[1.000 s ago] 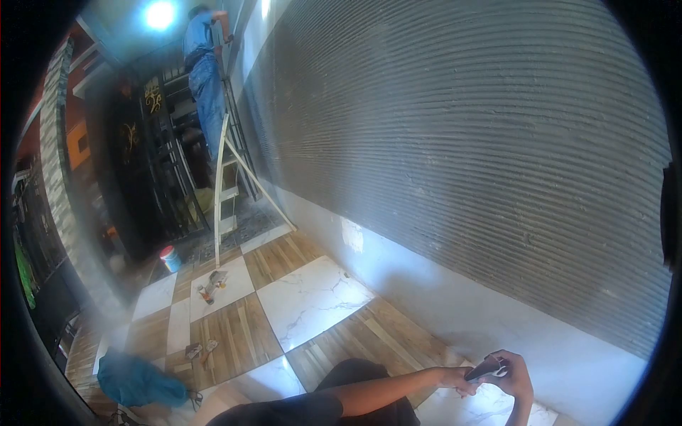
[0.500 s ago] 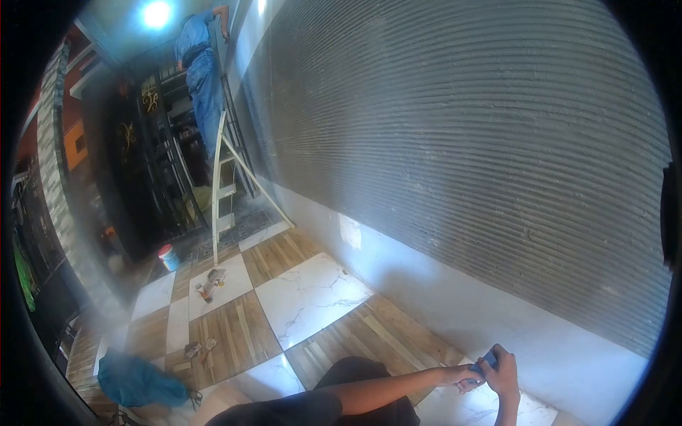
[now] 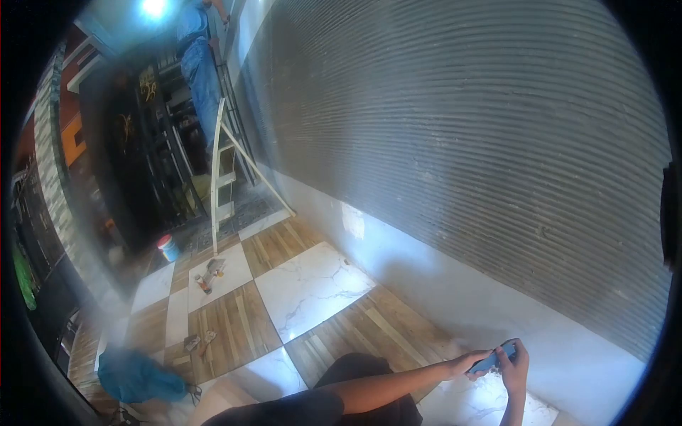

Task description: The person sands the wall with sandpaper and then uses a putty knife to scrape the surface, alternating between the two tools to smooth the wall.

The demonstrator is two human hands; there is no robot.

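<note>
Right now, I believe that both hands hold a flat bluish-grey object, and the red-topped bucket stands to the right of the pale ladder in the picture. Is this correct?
Not quite: the head view shows the red-topped bucket to the left of the pale ladder. The left hand and right hand do hold a flat bluish-grey object.

1. Between four and five o'clock, the left hand [image 3: 463, 364] and right hand [image 3: 514, 368] hold a flat dark object [image 3: 490, 362] between them.
2. Toward two o'clock spreads a ridged grey wall [image 3: 440, 142].
3. Between ten and eleven, a person in blue [image 3: 199, 71] is up beside the wall, near a bright lamp [image 3: 154, 8].
4. Between nine and ten stands a pale ladder [image 3: 215, 184].
5. Between eight and nine sits a bucket [image 3: 168, 248]; at eight, a bottle [image 3: 203, 284] lies on the tiles [image 3: 309, 287].
6. Between seven and eight, a teal cloth [image 3: 138, 378].
</note>
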